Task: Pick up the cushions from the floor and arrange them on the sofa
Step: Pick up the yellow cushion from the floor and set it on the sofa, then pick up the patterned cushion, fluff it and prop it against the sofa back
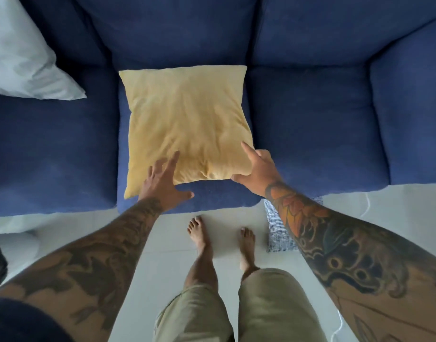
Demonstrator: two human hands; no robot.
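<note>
A deep blue sofa with coarse woven fabric fills the upper view, standing on a pale, smooth tiled floor. A square yellow cushion, soft and creased, lies flat on the middle seat. The left hand rests spread open on its near left corner; the right hand pinches the near right corner. A white pillow sits at left. A striped blue-and-white cloth, perhaps another cushion, lies on the floor.
</note>
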